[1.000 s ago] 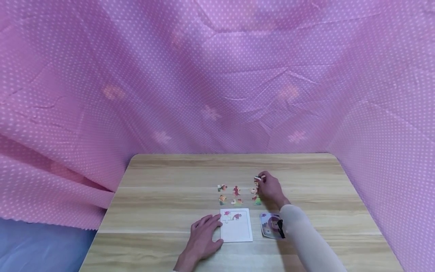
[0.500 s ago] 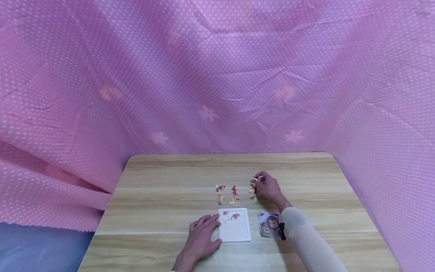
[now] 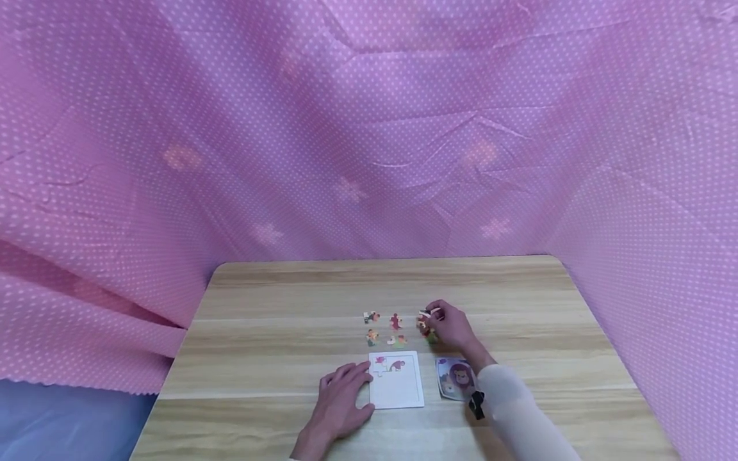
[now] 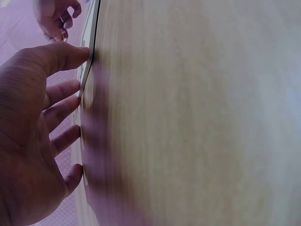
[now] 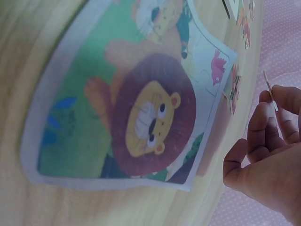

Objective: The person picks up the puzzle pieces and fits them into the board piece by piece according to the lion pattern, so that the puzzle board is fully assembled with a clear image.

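Note:
My right hand [image 3: 452, 326] pinches a jigsaw piece [image 5: 270, 92] between thumb and fingers, above the right end of the loose pieces. Edge-on in the right wrist view, that piece looks thin and pale. My left hand [image 3: 341, 404] lies on the table with fingers spread, its thumb and fingertips touching the left edge of a white puzzle board [image 3: 398, 392]. Joined pieces [image 3: 387, 365], pink and brown on white, sit in the board's upper left. Beyond the board lie several loose pieces, among them a dark red one [image 3: 396, 321] and a green-and-white one [image 3: 396, 341].
A picture sheet with a lion [image 5: 155, 117] lies right of the board, beneath my right forearm. The wooden table [image 3: 277, 358] reaches back to a pink dotted curtain [image 3: 357, 128]. My right wrist wears a black band [image 3: 476, 406].
My right hand has moved left and slightly nearer with the pinched jigsaw piece. My left hand stays at the board's edge. The head view has shifted a little.

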`<state>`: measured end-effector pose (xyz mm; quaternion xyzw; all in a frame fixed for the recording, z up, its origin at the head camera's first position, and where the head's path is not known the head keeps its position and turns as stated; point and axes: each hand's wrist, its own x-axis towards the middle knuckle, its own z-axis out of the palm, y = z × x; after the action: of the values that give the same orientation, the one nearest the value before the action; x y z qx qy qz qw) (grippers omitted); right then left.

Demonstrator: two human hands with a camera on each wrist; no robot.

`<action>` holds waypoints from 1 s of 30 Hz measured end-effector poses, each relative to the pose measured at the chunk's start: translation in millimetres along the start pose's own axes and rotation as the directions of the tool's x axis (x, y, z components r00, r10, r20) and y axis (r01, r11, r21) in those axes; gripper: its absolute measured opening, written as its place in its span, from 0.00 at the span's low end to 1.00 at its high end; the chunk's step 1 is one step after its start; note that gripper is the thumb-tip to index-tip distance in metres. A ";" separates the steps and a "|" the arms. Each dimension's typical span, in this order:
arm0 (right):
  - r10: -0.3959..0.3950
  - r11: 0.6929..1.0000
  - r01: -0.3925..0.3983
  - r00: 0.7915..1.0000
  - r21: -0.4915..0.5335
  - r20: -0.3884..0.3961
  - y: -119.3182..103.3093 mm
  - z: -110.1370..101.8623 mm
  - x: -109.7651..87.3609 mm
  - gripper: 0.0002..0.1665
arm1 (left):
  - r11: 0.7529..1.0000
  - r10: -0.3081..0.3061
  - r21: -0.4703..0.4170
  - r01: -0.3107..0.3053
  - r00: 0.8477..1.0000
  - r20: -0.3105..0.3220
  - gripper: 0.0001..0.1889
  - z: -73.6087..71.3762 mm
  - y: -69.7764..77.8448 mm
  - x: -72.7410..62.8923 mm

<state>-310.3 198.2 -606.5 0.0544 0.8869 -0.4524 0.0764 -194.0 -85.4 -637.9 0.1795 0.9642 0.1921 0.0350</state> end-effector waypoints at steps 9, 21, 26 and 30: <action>-0.005 1.000 0.004 1.000 -0.012 -0.019 1.9 3.8 -10.0 0.15 | 1.000 -0.007 0.001 0.007 1.000 0.010 0.25 0.8 1.6 -2.1; 0.001 1.000 -0.001 1.000 -0.006 0.005 -0.9 11.1 -24.5 0.13 | 1.000 -0.011 -0.012 0.011 1.000 0.001 0.25 -1.3 4.0 -5.7; 0.019 1.000 -0.019 1.000 0.006 0.017 -0.8 13.7 -32.6 0.13 | 1.000 -0.006 -0.004 0.006 1.000 -0.014 0.25 0.0 3.9 -7.6; 0.019 1.000 -0.019 0.999 0.008 0.031 0.3 14.5 -37.8 0.13 | 1.000 0.002 -0.003 -0.002 1.000 -0.030 0.25 0.5 3.9 -9.4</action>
<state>-271.8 185.5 -608.2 0.0561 0.8831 -0.4562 0.0941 -183.9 -85.3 -636.8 0.1773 0.9642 0.1963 0.0209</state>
